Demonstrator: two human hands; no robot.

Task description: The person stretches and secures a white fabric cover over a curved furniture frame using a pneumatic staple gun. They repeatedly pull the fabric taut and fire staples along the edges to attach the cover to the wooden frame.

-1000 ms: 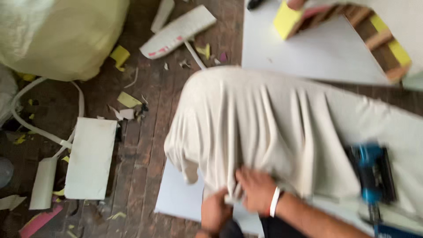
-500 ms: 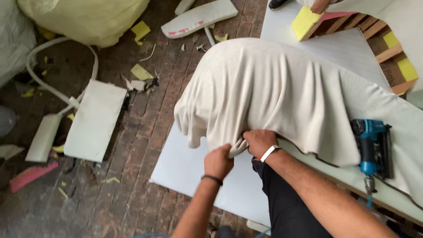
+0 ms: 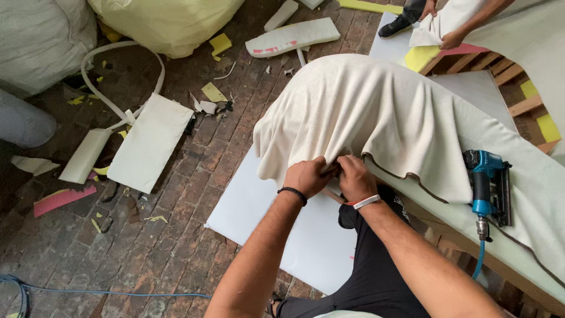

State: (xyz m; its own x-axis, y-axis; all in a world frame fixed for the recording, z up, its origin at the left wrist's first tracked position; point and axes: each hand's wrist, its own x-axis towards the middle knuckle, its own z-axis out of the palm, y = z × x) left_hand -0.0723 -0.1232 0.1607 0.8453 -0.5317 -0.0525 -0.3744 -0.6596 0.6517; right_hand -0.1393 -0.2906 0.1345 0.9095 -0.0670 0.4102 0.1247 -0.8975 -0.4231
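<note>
Left hand (image 3: 307,175) and right hand (image 3: 355,176) are both closed on the lower hem of the cream fabric cover (image 3: 376,112), fingers pinching the cloth side by side, knuckles nearly touching. The cover is draped over a rounded frame, its free edge hanging above the white flat sheet (image 3: 276,224) on the brick floor (image 3: 147,247). Compared with half a second ago, the hands have drawn closer together, and more of the cloth's left fold hangs loose below the grip. The blue pneumatic staple gun (image 3: 484,184) lies on the cloth to the right, well apart from both hands, as before. At top right, another person's hand (image 3: 452,40) has come into sight holding pale cloth beside a yellow foam block (image 3: 421,57).
</note>
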